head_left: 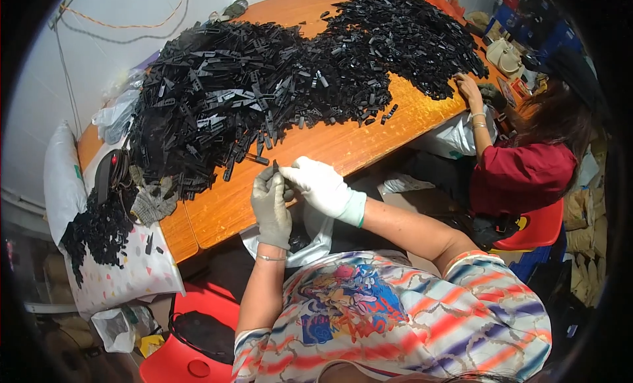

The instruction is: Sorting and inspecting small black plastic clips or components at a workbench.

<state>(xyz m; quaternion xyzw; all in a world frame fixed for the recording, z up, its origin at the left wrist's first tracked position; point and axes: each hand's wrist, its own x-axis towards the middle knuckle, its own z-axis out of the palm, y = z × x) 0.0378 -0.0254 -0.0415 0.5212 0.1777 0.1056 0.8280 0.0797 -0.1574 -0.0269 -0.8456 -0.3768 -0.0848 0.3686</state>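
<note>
My left hand (pixel 271 210), in a grey glove, is closed with its fingers pinching a small black plastic piece (pixel 275 165) that points up. Against it presses my right hand (pixel 321 184), in a white glove with a pale green cuff, thumb and fingertips together at the piece. Both hands are just off the near edge of the orange wooden table (pixel 227 218). Beyond them spreads a large heap of black plastic pieces (pixel 217 99), flat and elongated. A few loose ones lie at its near edge, close to my fingers.
A second black heap (pixel 409 37) covers the far right. There a co-worker's hand (pixel 469 91) touches the table edge. Left are a grey knitted glove (pixel 155 197) and more black pieces on a patterned white cloth (pixel 142 261). A red chair (pixel 191 343) stands lower left; a white bag (pixel 320 241) hangs below my hands.
</note>
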